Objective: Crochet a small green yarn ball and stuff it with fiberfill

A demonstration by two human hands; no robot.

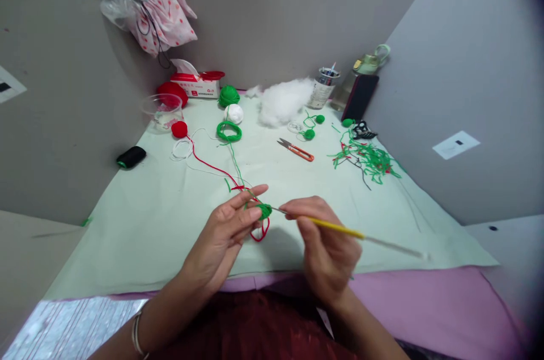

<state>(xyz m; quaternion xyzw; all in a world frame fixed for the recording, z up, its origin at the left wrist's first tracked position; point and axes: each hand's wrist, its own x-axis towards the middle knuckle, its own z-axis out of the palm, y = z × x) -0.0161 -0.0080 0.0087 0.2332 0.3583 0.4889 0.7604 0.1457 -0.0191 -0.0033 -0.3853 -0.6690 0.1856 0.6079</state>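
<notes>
Just above the near part of a pale green table cover, the left hand pinches a small green crochet piece between its thumb and fingers. The piece sticks out past the thumb tip on the side facing the right hand, so its right-hand part shows while the rest is covered by the grip. The right hand closes around the yellow-handled crochet hook much like a pen; the metal tip points left and meets the exposed edge of the piece, though whether it passes through a stitch is too small to tell. The hook's far end extends to the right, beyond the fist.

A green strand runs from a ring-shaped coil of green yarn down to the left fingers. Red yarn leads from a small red ball toward the same hand, and a red loop hangs just below the piece. Farther back lie orange-handled thread snips, well apart from both hands.
</notes>
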